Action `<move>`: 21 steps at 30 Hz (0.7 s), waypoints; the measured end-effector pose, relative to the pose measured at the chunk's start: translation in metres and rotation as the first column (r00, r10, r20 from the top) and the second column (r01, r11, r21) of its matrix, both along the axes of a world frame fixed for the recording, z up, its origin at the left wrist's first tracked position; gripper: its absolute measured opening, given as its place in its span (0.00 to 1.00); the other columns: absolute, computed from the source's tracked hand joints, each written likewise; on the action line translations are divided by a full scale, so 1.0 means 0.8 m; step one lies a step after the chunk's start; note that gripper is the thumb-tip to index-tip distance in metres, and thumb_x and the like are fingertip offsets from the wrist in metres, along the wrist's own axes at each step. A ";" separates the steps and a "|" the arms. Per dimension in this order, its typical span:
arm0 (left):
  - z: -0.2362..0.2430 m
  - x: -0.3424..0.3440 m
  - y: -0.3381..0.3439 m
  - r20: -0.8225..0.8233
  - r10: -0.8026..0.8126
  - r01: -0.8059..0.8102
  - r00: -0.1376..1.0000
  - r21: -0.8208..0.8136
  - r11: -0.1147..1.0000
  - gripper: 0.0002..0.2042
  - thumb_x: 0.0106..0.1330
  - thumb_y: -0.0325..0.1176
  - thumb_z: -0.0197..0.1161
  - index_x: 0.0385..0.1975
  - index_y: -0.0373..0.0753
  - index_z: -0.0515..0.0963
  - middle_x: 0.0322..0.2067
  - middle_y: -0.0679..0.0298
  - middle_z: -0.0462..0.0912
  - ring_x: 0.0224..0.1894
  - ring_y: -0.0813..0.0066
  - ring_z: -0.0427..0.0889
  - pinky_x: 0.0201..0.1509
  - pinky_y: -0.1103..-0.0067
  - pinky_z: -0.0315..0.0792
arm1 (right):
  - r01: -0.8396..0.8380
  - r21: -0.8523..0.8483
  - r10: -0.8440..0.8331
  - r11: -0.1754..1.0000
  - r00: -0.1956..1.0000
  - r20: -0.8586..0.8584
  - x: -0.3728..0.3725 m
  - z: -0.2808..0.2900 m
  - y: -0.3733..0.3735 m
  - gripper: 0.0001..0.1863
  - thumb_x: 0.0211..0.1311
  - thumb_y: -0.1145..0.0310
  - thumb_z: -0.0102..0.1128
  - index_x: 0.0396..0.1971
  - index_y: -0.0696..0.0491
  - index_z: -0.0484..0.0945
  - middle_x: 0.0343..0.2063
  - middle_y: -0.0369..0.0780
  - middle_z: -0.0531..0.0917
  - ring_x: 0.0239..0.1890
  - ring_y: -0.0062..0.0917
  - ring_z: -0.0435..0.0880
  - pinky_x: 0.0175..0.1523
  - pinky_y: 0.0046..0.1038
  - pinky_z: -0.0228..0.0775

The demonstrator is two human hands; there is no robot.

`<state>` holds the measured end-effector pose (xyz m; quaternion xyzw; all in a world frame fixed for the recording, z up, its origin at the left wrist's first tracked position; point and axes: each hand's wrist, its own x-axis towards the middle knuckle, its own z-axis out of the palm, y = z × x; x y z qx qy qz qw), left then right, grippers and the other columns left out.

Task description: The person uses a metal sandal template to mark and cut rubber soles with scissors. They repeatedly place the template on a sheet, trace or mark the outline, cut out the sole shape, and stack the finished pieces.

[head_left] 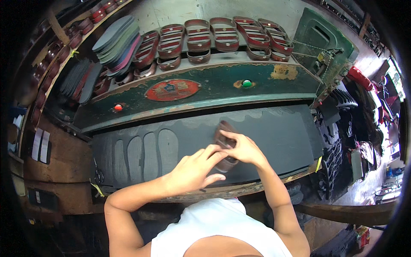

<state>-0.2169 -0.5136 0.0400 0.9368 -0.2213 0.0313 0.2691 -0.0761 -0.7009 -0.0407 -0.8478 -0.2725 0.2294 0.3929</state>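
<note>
Head view, only one. Step in hand, my read: placing a sole-shaped metal cutter [218, 138] on the dark sheet [274, 132], right of the shapes already pressed into it. The cutter is about mid-sheet, long axis running near to far. It looks to be on or just above the surface; blur and fingers hide the lower edge, so can't confirm full contact.

Right hand [243, 147]: gripping the cutter from its right side, fingers curled over the upper rim and bars, little gap. Left hand [196, 168]: loosely spread, thumb well clear toward the near side, fingertips reaching to the cutter's left side beside the right hand's fingers. Can't tell whether they press on the metal or only rest there; no firm hold visible.

Left part of the sheet carries four clear sole outlines [168, 150] side by side; can't tell if the pieces are loose. Wide bare strip between the last outline and the cutter. Sheet lies along the counter [246, 186], green machine beam [222, 77] on the far side, red button [118, 107] left, green button [246, 83] right. More cutters [199, 36] stand in a row beyond it.

Next move, I'd judge: square the cutter up, seat it flat, tighten the spacing to the outlines, then both hands off it.
</note>
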 end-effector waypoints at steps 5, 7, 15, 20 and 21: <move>0.044 0.007 -0.001 -0.058 0.130 -0.125 0.990 0.082 0.989 0.17 0.57 0.43 0.76 0.34 0.39 0.78 0.36 0.59 0.76 0.35 0.56 0.84 0.36 0.65 0.78 | -0.202 -0.070 0.213 0.977 0.950 0.227 0.026 0.079 0.024 0.42 0.53 0.42 0.71 0.64 0.53 0.77 0.47 0.48 0.89 0.56 0.45 0.85 0.64 0.41 0.73; 0.070 0.012 0.006 0.031 0.173 -0.172 0.985 -0.030 0.985 0.17 0.54 0.40 0.79 0.29 0.38 0.78 0.32 0.59 0.77 0.32 0.58 0.82 0.34 0.68 0.75 | -0.256 -0.013 0.246 0.967 0.915 0.321 0.048 0.110 0.023 0.39 0.61 0.39 0.64 0.62 0.55 0.78 0.50 0.50 0.87 0.57 0.48 0.84 0.65 0.43 0.72; 0.151 0.031 0.028 0.185 0.455 -0.326 0.871 -0.476 0.817 0.21 0.39 0.35 0.86 0.24 0.37 0.75 0.26 0.71 0.67 0.29 0.81 0.64 0.31 0.81 0.55 | -0.138 -0.172 0.209 0.975 0.329 0.921 0.358 0.213 0.020 0.38 0.56 0.71 0.69 0.69 0.43 0.70 0.62 0.48 0.74 0.67 0.47 0.72 0.71 0.47 0.66; 0.176 0.073 0.026 0.165 0.479 -0.323 0.862 -0.548 0.771 0.23 0.43 0.38 0.86 0.24 0.36 0.73 0.29 0.72 0.66 0.31 0.83 0.64 0.34 0.84 0.56 | 0.027 -0.408 0.397 0.913 0.177 0.901 0.412 0.147 0.058 0.49 0.52 0.58 0.79 0.74 0.41 0.62 0.61 0.46 0.75 0.68 0.43 0.72 0.67 0.48 0.70; 0.178 0.081 0.024 0.148 0.472 -0.319 0.869 -0.560 0.764 0.23 0.42 0.38 0.86 0.24 0.36 0.73 0.29 0.72 0.66 0.31 0.84 0.64 0.33 0.85 0.55 | 0.046 -0.365 0.358 0.930 0.118 0.926 0.416 0.142 0.064 0.47 0.51 0.57 0.78 0.72 0.44 0.65 0.56 0.43 0.79 0.64 0.40 0.76 0.62 0.45 0.75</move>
